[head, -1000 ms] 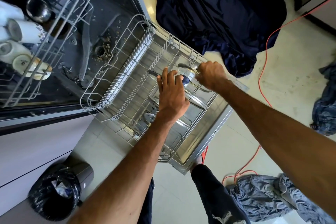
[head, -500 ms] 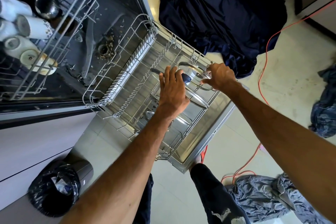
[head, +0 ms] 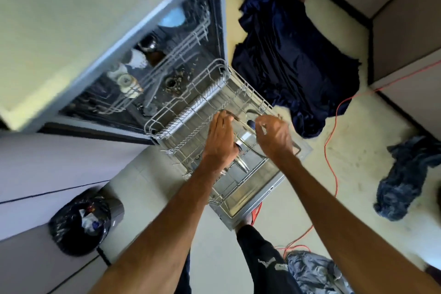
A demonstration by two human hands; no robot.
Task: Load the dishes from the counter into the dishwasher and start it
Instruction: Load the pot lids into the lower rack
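Blur smears the head view, so I read it with care. Both arms reach forward and down over the pulled-out lower rack [head: 186,124], and the glass lid [head: 247,138] I care about sits in the gap between the two hands, nearer the left wrist than the right. It seems to stand on edge among the tines, leaning, with its steel rim running roughly from one hand towards the other and its dark blue knob [head: 251,123] just beside the right fingertips. A second lid [head: 241,165] lies in the rack nearer my body than both hands, below the left wrist. My left hand [head: 220,141] lies flat, palm down with fingers straight and together, pointing away from me. It seems to rest on the rim or the wires at its fingertips, but I cannot tell which. My right hand [head: 274,136] hovers just beside the lid with fingers loosely curled, and I cannot tell whether they pinch the rim or hold nothing. The hands are near each other but apart. Beyond the left hand, mugs [head: 126,81] sit in the upper rack [head: 181,45]. My guess is the lid is seated, so the next move is withdrawing both hands towards me.
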